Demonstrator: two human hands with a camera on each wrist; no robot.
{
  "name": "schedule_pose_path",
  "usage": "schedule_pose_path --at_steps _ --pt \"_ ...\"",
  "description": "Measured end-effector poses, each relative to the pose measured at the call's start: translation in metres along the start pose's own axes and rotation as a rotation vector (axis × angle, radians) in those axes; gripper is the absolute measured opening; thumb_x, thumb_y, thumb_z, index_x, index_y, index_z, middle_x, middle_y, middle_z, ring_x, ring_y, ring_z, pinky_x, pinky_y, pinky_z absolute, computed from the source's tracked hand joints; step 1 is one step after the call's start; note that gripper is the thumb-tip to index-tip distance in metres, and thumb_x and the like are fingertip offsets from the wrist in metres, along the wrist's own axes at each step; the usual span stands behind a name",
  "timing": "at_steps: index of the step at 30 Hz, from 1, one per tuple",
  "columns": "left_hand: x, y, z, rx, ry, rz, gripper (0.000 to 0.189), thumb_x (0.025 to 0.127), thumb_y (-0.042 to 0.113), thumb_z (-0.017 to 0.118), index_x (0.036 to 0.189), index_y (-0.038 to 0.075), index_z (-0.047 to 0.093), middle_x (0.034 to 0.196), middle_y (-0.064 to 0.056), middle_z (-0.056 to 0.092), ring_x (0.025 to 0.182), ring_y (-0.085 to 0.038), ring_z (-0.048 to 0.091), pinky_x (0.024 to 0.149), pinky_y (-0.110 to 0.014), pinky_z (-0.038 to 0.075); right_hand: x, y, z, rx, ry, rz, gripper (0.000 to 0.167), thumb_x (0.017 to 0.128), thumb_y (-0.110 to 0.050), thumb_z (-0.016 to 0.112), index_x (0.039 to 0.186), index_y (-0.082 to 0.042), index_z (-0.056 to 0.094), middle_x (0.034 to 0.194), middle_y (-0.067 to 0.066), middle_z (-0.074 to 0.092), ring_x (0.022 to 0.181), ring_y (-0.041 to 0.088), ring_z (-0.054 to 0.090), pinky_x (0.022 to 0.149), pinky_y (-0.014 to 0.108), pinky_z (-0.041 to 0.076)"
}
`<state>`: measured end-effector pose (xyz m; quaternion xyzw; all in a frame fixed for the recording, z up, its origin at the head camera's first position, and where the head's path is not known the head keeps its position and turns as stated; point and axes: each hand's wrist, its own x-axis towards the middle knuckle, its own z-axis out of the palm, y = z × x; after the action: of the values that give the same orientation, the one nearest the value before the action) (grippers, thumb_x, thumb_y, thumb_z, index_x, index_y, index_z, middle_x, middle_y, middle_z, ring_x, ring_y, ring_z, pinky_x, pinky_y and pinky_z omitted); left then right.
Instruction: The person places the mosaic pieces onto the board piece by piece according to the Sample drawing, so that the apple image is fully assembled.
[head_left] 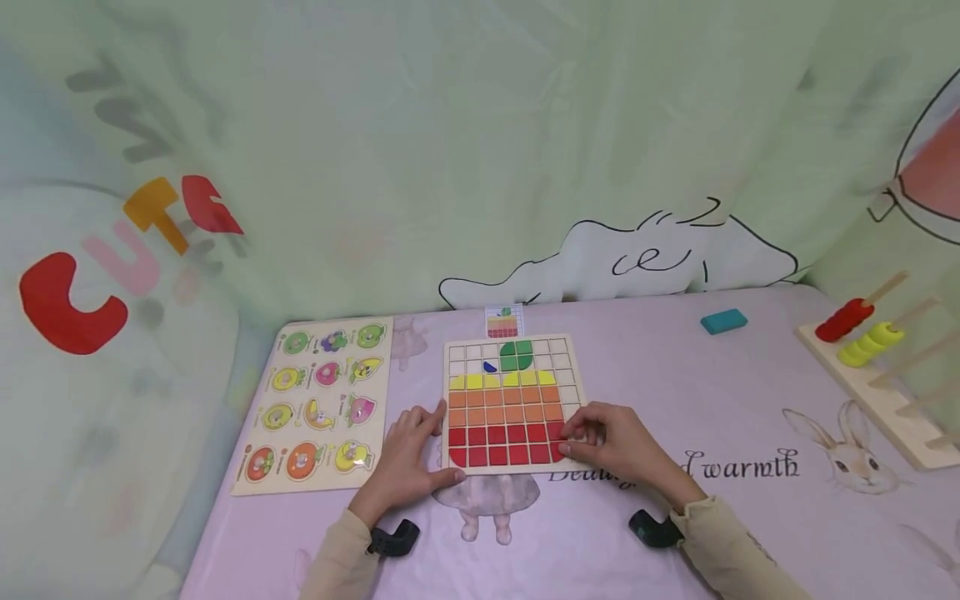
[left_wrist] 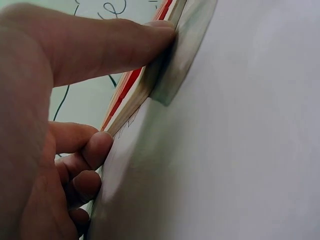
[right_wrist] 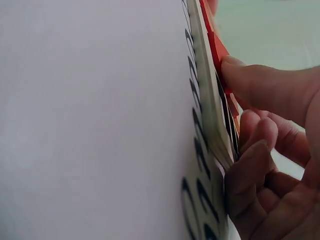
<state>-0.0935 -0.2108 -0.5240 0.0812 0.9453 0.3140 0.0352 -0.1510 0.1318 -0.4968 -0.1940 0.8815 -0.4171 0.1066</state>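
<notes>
A wooden grid puzzle board lies in front of me, filled with rows of red, orange and yellow tiles and a green shape near its top. My left hand holds the board's lower left corner, thumb along the bottom edge and fingers at the left side. At the lower right, my right hand pinches a red tile at the end of the red rows; its thumb presses on the tile in the right wrist view. A small blue piece lies tilted among bare squares above the yellow row.
A picture card with a similar pattern sits behind the board. To the left lies a fruit puzzle board. A teal block is at the back right, and a wooden peg stand with red and yellow beads stands at the far right.
</notes>
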Motion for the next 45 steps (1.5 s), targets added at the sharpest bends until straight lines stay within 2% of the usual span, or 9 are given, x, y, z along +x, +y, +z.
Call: schedule_pose_path --at_steps 5,9,12,19,26,36,41,45 --pt "-0.001 0.002 0.002 -0.011 -0.003 -0.018 0.106 0.075 0.045 0.09 0.163 0.011 0.043 0.106 0.007 0.05 0.105 -0.011 0.042 0.092 -0.038 0.04 -0.001 -0.001 0.001 -0.011 -0.011 0.055 0.014 0.085 -0.022 0.089 0.09 -0.018 0.077 0.081 -0.005 0.06 0.074 0.012 0.05 0.065 0.024 0.042" --pt "-0.001 0.004 0.003 -0.004 0.008 -0.019 0.105 0.075 0.045 0.09 0.163 0.011 0.043 0.106 0.007 0.05 0.105 -0.012 0.042 0.092 -0.039 0.04 -0.003 -0.002 0.001 -0.018 -0.014 0.033 0.012 0.084 -0.019 0.089 0.089 -0.018 0.078 0.08 -0.005 0.06 0.072 0.011 0.051 0.063 0.024 0.042" --pt "-0.002 0.004 0.003 0.013 0.024 0.002 0.105 0.075 0.044 0.09 0.162 0.009 0.044 0.105 0.006 0.05 0.104 -0.012 0.042 0.09 -0.039 0.04 -0.004 -0.002 0.002 -0.022 -0.002 0.022 0.011 0.084 -0.019 0.089 0.087 -0.018 0.078 0.079 -0.006 0.06 0.07 0.009 0.05 0.062 0.024 0.042" --pt "-0.003 0.006 0.001 0.015 0.021 -0.004 0.105 0.075 0.043 0.09 0.162 0.008 0.044 0.106 0.006 0.05 0.104 -0.012 0.041 0.09 -0.039 0.039 -0.004 -0.005 0.003 -0.015 0.0 0.055 0.012 0.084 -0.02 0.089 0.087 -0.017 0.077 0.079 -0.004 0.06 0.072 0.012 0.051 0.062 0.024 0.042" --pt "-0.002 0.005 0.0 0.014 0.032 0.012 0.104 0.074 0.043 0.09 0.162 0.008 0.044 0.105 0.006 0.05 0.103 -0.012 0.041 0.09 -0.039 0.039 -0.002 -0.006 0.004 -0.005 0.042 0.088 0.019 0.083 -0.018 0.091 0.087 -0.013 0.072 0.076 -0.002 0.058 0.071 0.014 0.051 0.063 0.024 0.042" --pt "0.0 0.004 0.003 -0.003 0.012 -0.005 0.105 0.074 0.042 0.09 0.163 0.01 0.043 0.108 0.005 0.052 0.105 -0.013 0.043 0.092 -0.04 0.04 0.0 0.003 -0.009 0.073 -0.065 0.123 0.021 0.09 -0.029 0.085 0.096 -0.014 0.072 0.085 0.0 0.063 0.08 0.016 0.056 0.07 0.023 0.046" --pt "0.0 0.002 0.003 0.005 0.013 0.0 0.104 0.076 0.042 0.09 0.163 0.009 0.043 0.108 0.005 0.051 0.105 -0.013 0.042 0.092 -0.041 0.04 0.003 0.008 -0.015 0.118 -0.116 0.133 0.019 0.095 -0.027 0.08 0.104 -0.012 0.072 0.091 0.002 0.065 0.085 0.018 0.059 0.072 0.023 0.049" --pt "0.002 0.001 0.001 0.002 0.006 -0.002 0.104 0.077 0.042 0.09 0.163 0.009 0.042 0.11 0.004 0.051 0.106 -0.014 0.042 0.093 -0.041 0.04 0.006 0.009 -0.022 0.115 -0.12 0.125 0.017 0.098 -0.026 0.077 0.107 -0.012 0.073 0.092 0.003 0.066 0.085 0.02 0.06 0.071 0.024 0.051"
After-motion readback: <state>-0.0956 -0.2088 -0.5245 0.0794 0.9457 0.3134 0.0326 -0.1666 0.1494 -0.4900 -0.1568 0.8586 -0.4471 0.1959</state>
